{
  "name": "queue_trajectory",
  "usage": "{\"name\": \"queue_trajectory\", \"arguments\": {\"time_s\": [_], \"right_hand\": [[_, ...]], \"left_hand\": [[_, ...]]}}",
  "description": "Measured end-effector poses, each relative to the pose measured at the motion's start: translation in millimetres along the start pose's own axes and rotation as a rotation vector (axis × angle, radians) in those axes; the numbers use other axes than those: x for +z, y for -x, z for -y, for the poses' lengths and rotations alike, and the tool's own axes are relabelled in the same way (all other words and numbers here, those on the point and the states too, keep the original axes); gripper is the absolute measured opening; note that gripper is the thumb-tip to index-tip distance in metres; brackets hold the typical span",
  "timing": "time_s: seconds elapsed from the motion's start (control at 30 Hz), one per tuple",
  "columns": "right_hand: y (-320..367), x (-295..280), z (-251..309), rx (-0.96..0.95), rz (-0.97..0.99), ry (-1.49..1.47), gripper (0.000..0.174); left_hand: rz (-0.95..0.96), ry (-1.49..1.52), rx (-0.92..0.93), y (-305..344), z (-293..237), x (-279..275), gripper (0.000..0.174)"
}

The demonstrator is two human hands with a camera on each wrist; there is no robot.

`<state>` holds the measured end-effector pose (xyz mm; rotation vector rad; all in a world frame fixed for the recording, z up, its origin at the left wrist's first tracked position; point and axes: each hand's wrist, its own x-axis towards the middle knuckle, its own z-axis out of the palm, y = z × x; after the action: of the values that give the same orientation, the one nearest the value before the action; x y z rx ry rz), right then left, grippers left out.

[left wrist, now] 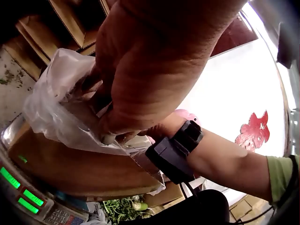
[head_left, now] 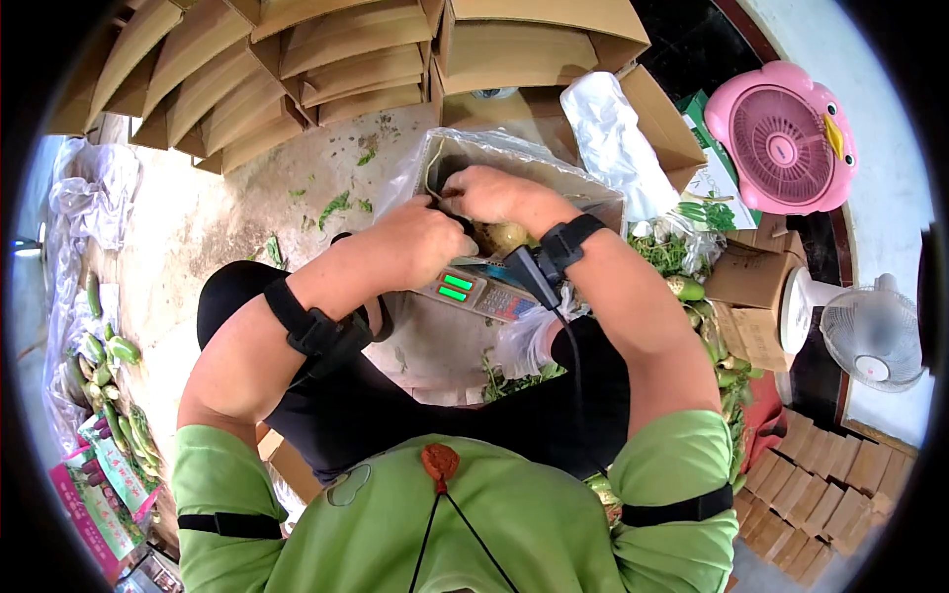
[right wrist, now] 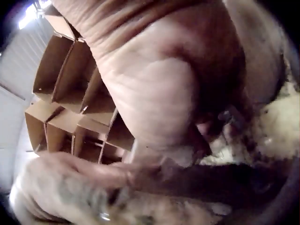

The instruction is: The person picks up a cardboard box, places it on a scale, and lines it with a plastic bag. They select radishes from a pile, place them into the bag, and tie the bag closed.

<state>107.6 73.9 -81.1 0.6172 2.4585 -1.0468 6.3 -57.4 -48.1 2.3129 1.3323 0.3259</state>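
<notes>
My left hand (head_left: 425, 242) is at the left rim of a cardboard box (head_left: 583, 193) lined with clear plastic. In the left wrist view its fingers curl at the edge of the plastic liner (left wrist: 61, 108) and pinch it. My right hand (head_left: 489, 196) reaches over the box's left part, close to the left hand, with bent fingers; its fingertips are in shadow and I cannot tell what they hold. A pale yellow, roundish lump (head_left: 507, 237) with dark soil-like marks lies in the box. The box sits on a scale (head_left: 479, 295) with lit green digits.
Stacked open cardboard boxes (head_left: 336, 59) stand along the far side. A white plastic bag (head_left: 618, 143) hangs over a box to the right. Leafy greens (head_left: 667, 252), a pink fan (head_left: 781, 143) and a white fan (head_left: 870, 331) are on the right. Long green vegetables (head_left: 114, 395) lie at the left.
</notes>
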Motion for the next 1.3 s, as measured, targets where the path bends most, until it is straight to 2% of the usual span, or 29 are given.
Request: {"name": "queue_trajectory", "arguments": {"time_s": [0.07,0.13,0.2,0.27,0.37,0.47,0.53,0.7,0.87,0.93,1.0,1.07,1.2,1.27,1.3], "right_hand": [[16.3,-11.2,-1.2,-0.049,-0.170,-0.028,0.031],[31.6,-21.4,-10.0,-0.075,-0.254,-0.125,0.031],[61.4,-36.5,-7.8,-0.105,-0.324,-0.189,0.030],[90.6,-47.4,-8.1,-0.105,-0.326,-0.205,0.030],[123.8,-51.7,-17.6,-0.067,-0.337,-0.284,0.031],[143.6,-48.2,-29.3,-0.029,-0.350,-0.384,0.032],[151.5,-45.5,-32.4,0.031,-0.333,-0.557,0.032],[150.2,-38.5,-36.8,0.059,-0.323,-0.532,0.031],[134.9,-34.3,-47.2,0.097,-0.304,-0.468,0.027],[126.6,-32.6,-56.8,0.113,-0.317,-0.271,0.023],[120.6,-30.4,-59.1,0.116,-0.343,-0.249,0.022],[112.6,-26.6,-58.9,0.117,-0.299,0.005,0.025],[72.2,9.6,-95.2,0.032,-0.375,0.216,0.030],[63.8,11.6,-86.7,0.129,-0.332,0.269,0.029],[63.7,9.3,-75.2,0.280,-0.250,0.307,0.024]], "left_hand": [[-0.089,0.020,0.044,-1.0,-4.1,-4.0,0.025],[-0.078,0.064,0.022,-1.9,-9.8,-14.8,0.025],[-0.151,0.096,-0.088,-3.5,-12.7,-21.6,0.018],[-0.184,0.076,-0.064,-4.7,-9.8,-27.8,0.021],[-0.367,-0.007,-0.078,-3.0,-7.4,-37.8,0.021],[-0.405,-0.010,-0.129,-2.3,-5.9,-43.0,0.021],[-0.427,-0.041,-0.125,-2.0,-4.3,-43.8,0.021],[-0.470,-0.070,-0.103,-1.8,-1.2,-43.8,0.022],[-0.381,-0.141,-0.199,-0.7,-4.9,-46.7,0.025],[-0.365,-0.131,-0.214,-2.0,-8.8,-46.9,0.025],[-0.374,-0.076,-0.154,-4.2,-4.8,-39.3,0.024],[-0.349,-0.076,-0.141,-11.1,-0.3,-26.8,0.023],[0.051,-0.114,-0.316,-29.2,2.9,-1.8,0.030],[0.024,-0.093,-0.424,-34.9,3.9,8.7,0.026],[0.027,-0.097,-0.398,-39.0,6.1,12.7,0.026]]}}
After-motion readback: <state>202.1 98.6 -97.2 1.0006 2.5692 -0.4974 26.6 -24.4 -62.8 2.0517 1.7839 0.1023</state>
